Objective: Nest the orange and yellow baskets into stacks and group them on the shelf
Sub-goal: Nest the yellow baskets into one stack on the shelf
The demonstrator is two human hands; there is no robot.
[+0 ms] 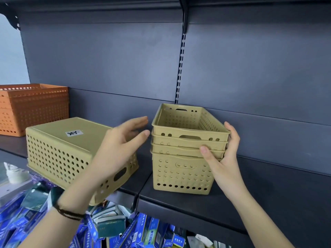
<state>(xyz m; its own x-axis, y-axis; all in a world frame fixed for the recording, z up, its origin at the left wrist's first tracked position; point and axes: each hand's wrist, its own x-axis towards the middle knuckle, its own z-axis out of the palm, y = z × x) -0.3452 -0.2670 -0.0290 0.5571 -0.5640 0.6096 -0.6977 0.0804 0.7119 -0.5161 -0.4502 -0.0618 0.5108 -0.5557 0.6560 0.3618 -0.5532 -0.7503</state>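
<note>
A stack of several nested yellow baskets (pixel 180 169) stands upright on the dark shelf (pixel 268 197). My right hand (pixel 223 156) grips the stack's right front corner, thumb across the rims. My left hand (pixel 121 138) hovers open just left of the stack, fingers spread, touching nothing. Under my left forearm lies another yellow basket (pixel 59 151), turned upside down with a label on its base; it overhangs the shelf's front edge. A stack of orange baskets (pixel 34 108) sits at the far left, against the back panel.
The shelf's back panel (pixel 250 77) rises close behind the baskets, with a slotted upright (pixel 180 68) in the middle. Below the shelf is a jumble of blue and green boxes (pixel 125 230). Bare shelf extends to the right of the yellow stack.
</note>
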